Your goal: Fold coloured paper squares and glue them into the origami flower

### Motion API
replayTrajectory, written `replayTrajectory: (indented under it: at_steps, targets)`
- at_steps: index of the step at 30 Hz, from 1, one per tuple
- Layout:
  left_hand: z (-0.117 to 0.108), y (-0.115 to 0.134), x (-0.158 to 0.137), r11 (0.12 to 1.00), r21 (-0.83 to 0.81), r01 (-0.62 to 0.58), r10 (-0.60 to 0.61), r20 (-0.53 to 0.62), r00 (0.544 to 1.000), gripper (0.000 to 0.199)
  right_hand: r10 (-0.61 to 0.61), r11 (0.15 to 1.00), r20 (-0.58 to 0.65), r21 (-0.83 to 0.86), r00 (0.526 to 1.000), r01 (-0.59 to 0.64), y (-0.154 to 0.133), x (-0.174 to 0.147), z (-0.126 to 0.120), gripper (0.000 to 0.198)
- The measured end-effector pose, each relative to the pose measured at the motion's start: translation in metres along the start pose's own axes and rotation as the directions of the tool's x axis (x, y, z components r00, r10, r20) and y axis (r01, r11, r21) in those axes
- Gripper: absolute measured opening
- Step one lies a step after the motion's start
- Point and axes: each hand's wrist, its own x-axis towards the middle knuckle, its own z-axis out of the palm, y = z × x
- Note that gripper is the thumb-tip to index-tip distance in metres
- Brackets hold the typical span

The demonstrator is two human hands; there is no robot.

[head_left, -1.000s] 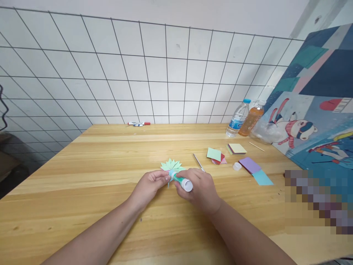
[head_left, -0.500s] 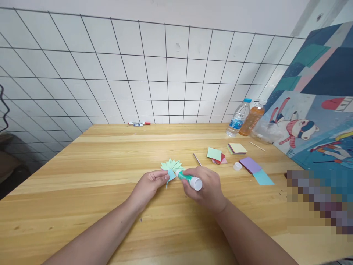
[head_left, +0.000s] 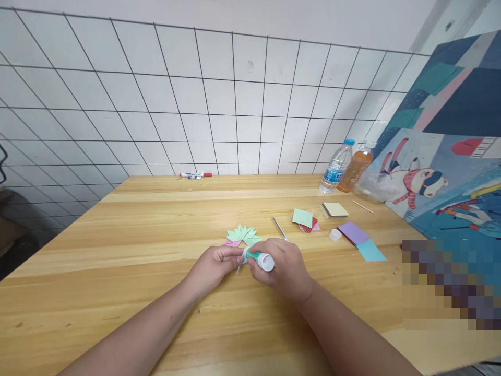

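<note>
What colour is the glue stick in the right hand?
The glue stick has a green body with a white end, gripped by the right hand; the head view shows it.

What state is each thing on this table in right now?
glue stick: uncapped, held in right hand, tip against the paper piece.
small paper piece: pinched by left hand.
glue cap: off, lying on the table.
green folded paper fan: lying flat.
water bottle: upright, capped.
orange drink bottle: upright.
</note>
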Motion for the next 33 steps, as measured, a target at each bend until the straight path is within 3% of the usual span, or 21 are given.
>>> replayTrajectory:
  at_steps: [7, 14, 21, 33]
  targets:
    - [0.002, -0.003, 0.000, 0.998, -0.045, 0.039, -0.037, 0.043, 0.998, 0.030, 0.030, 0.999, -0.039, 0.017, 0.999, -0.029, 0.006, 0.000, 0.000, 0.011]
    - [0.004, 0.003, -0.002, 0.991, -0.088, 0.101, -0.116, -0.192, 0.975, 0.040, 0.070, 0.998, -0.090, 0.012, 0.993, -0.069, 0.009, 0.001, -0.006, 0.009]
    - [0.004, 0.005, -0.001, 0.961, -0.258, 0.096, -0.137, -0.146, 0.980, 0.037, -0.058, 0.998, 0.026, 0.026, 0.998, 0.057, -0.001, -0.002, 0.006, 0.011]
    - [0.003, 0.005, 0.000, 0.959, -0.265, 0.106, -0.140, -0.112, 0.984, 0.039, 0.013, 1.000, 0.012, -0.026, 1.000, -0.013, 0.003, -0.002, 0.010, 0.012]
